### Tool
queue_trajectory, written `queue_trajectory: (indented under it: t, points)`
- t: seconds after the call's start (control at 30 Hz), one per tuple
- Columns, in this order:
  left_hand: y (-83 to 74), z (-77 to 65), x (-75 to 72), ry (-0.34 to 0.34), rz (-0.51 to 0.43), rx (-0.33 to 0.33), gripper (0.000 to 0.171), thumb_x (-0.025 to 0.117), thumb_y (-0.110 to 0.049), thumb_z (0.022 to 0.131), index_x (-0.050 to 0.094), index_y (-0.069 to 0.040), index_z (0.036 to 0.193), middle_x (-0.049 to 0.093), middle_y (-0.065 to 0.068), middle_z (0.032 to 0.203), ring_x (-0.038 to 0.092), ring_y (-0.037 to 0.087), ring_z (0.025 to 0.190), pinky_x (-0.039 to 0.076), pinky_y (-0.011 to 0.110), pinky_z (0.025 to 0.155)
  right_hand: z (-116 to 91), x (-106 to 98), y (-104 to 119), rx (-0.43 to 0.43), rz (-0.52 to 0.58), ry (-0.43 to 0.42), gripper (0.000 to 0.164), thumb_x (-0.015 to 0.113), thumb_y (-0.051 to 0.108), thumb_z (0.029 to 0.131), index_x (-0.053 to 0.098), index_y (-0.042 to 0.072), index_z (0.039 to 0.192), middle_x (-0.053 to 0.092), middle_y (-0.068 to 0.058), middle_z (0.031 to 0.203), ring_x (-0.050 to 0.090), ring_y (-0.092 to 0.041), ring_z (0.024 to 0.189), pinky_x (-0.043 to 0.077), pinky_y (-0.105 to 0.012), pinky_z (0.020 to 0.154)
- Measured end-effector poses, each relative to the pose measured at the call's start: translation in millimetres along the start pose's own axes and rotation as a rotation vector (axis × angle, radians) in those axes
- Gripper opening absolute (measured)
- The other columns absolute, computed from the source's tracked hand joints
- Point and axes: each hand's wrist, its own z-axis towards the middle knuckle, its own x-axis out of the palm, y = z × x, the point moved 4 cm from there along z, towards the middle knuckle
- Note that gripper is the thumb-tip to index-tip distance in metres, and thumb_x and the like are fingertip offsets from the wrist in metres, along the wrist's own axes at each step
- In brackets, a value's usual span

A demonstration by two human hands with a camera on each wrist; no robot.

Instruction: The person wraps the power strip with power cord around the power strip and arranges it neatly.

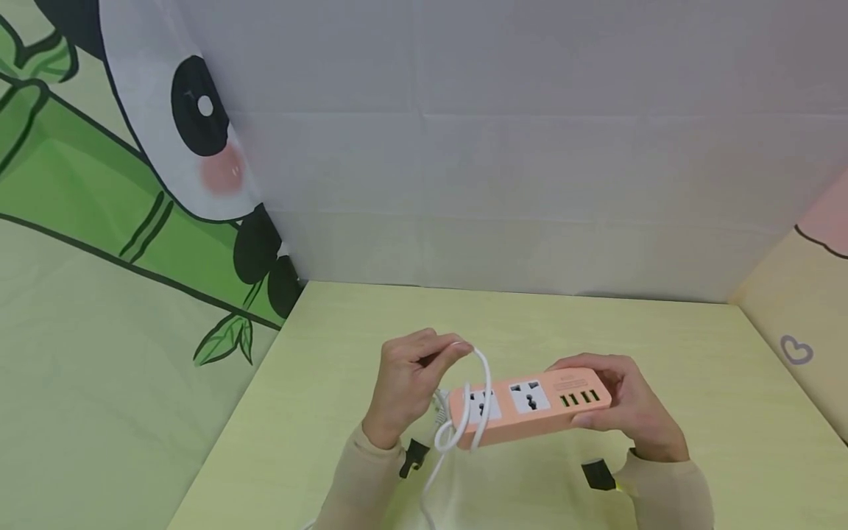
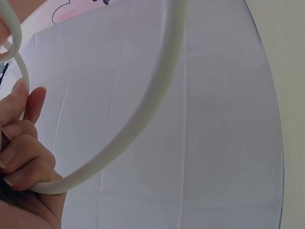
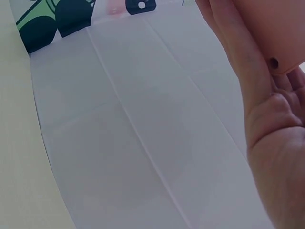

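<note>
A pink power strip with white socket panels and several green-lined USB ports is held above the table, slightly tilted. My right hand grips its right end, thumb on the near side; the right wrist view shows the strip's underside against the palm. With my left hand I pinch the white cord between thumb and fingertips, just beyond the strip's left end. Loops of the cord cross the left socket. In the left wrist view the cord also runs through the curled fingers.
The pale yellow table lies beneath both hands. A grey-white backdrop stands behind it, with a printed panda and bamboo cloth on the left and a printed panel on the right. More cord trails toward the front edge.
</note>
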Motion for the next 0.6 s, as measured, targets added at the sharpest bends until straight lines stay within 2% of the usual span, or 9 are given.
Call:
queue_trajectory:
  t: [0.23, 0.6]
  points:
    - [0.6, -1.0, 0.1, 0.005, 0.023, 0.025, 0.004, 0.076, -0.008, 0.09, 0.081, -0.009, 0.089, 0.045, -0.002, 0.056, 0.031, 0.001, 0.053, 0.026, 0.012, 0.049, -1.1, 2.1, 0.7, 0.034, 0.013, -0.043, 0.059, 0.066, -0.022, 0.072, 0.064, -0.003, 0.128, 0.074, -0.009, 0.115, 0.069, -0.015, 0.093, 0.058, -0.03, 0.069]
    - [-0.2, -2.9, 8.1, 0.051, -0.007, 0.005, 0.005, 0.076, -0.011, 0.091, 0.08, -0.011, 0.09, 0.05, -0.001, 0.058, 0.035, 0.001, 0.053, 0.029, 0.011, 0.049, -0.1, 5.3, 6.1, 0.004, 0.019, -0.1, 0.055, 0.067, -0.02, 0.073, 0.064, -0.004, 0.126, 0.074, -0.009, 0.114, 0.068, -0.013, 0.092, 0.058, -0.027, 0.071]
